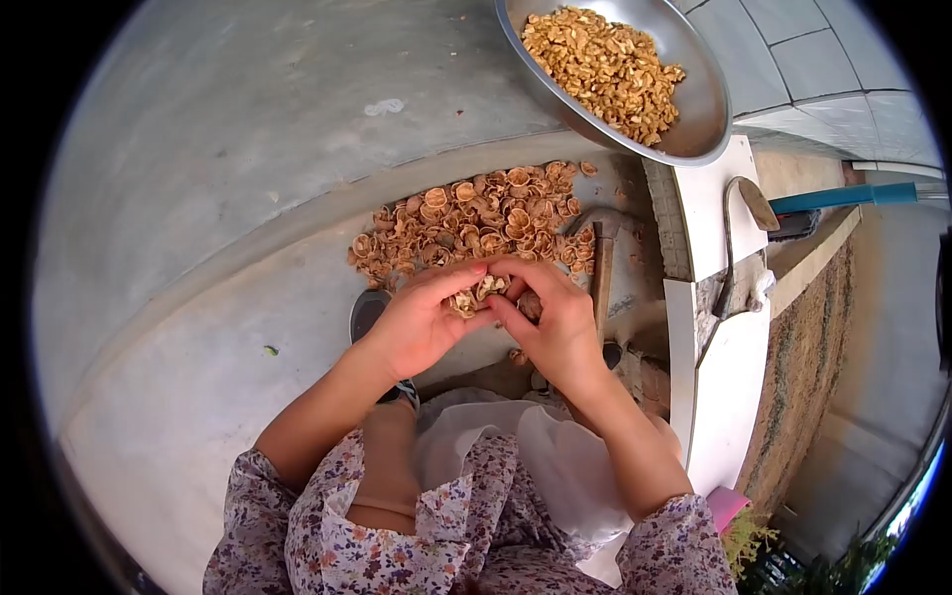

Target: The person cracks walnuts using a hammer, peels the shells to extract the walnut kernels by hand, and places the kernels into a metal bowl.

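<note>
Pale walnut kernel pieces point(480, 295) lie between my hands, above my lap. My left hand point(421, 315) is curled round the pieces from the left, with its fingertips near those of the other hand. My right hand point(547, 322) holds a brown walnut point(531, 306) under its bent fingers, its thumb and index finger at the kernel pieces. Beyond the hands, a heap of cracked walnut shells point(476, 218) covers part of the concrete floor. A hammer point(601, 263) with a wooden handle is just right of the heap.
A metal bowl point(709, 109) of walnut kernels stands at the top right. Along the right are white tiled blocks point(709, 387), a curved sickle-like tool point(732, 248) and a blue pole point(853, 198). My shoe point(369, 312) is left of my hands.
</note>
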Available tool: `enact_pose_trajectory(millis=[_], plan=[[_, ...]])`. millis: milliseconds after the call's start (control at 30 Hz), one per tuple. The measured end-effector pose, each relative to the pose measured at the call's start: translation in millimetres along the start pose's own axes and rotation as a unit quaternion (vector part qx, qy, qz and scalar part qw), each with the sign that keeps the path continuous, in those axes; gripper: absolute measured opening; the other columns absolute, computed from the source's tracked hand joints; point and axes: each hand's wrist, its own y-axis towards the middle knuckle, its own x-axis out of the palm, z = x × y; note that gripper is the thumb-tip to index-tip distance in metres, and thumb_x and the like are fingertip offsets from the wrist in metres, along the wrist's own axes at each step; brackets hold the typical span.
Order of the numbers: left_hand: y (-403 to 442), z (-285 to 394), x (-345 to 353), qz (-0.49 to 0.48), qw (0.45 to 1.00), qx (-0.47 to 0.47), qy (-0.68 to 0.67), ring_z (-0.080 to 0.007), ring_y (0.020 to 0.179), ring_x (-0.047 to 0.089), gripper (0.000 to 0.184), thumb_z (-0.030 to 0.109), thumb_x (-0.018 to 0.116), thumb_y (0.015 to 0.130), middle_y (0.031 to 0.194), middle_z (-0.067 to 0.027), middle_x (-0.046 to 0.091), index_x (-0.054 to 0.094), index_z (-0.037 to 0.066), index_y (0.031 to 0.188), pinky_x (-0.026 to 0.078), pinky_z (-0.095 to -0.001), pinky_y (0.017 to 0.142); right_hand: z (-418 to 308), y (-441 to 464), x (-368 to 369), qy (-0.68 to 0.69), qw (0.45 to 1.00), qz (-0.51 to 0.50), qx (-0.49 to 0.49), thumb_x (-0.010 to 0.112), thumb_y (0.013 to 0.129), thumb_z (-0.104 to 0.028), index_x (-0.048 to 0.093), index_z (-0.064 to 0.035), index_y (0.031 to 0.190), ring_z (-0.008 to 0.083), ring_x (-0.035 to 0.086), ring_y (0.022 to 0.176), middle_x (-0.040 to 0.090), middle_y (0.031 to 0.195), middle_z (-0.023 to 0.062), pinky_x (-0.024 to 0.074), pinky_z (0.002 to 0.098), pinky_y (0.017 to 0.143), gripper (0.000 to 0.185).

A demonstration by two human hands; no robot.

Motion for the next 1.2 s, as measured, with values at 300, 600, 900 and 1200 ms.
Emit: enact_pose_trajectory(millis=[300,600,900,1200], plan=[[1.4,-6.4,0.9,0.007,1.0,0.014,0.005,-0.0234,0.103,0.058,0.022,0.002,0.05,0.086,0.109,-0.0145,0.059,0.06,-0.003,0.106,0.046,-0.0425,0.096,-2.2,7.3,-18.0,0.016,0.993,-0.065,0.092,0.065,0.074,0.0,0.061,-0.005,0.103,0.0197,0.06,0.065,0.059,0.081,0.0118,0.0483,0.0301,0.057,0.03],[6.9,-10.4,-1.4,0.031,0.967,0.068,0.245,-0.0178,0.096,0.061,0.028,0.016,0.06,0.089,0.102,-0.0101,0.063,0.059,-0.003,0.109,0.049,-0.0321,0.089,9.2,3.1,3.2,-0.071,0.996,0.018,-0.041,0.066,0.072,0.001,0.061,-0.0047,0.103,0.018,0.059,0.064,0.061,0.077,0.0093,0.0467,0.0279,0.056,0.032],[14.8,-11.0,-23.2,0.068,0.979,0.05,0.185,-0.0136,0.085,0.061,0.023,0.01,0.059,0.087,0.095,-0.0059,0.064,0.061,-0.001,0.106,0.051,-0.027,0.079,24.4,-23.4,-14.0,0.057,0.963,-0.136,0.224,0.065,0.074,-0.004,0.062,-0.002,0.092,0.0201,0.059,0.061,0.06,0.07,0.0116,0.0469,0.0306,0.057,0.019],[6.6,-10.3,-28.6,0.103,0.971,0.038,0.214,-0.0144,0.088,0.061,0.024,0.01,0.059,0.086,0.095,-0.0073,0.064,0.06,-0.002,0.107,0.05,-0.0271,0.079,247.6,-181.1,104.4,-0.272,0.821,-0.405,0.297,0.065,0.073,-0.018,0.065,0.0009,0.092,0.0338,0.064,0.089,0.066,0.089,0.02,0.0511,0.041,0.078,0.026]])
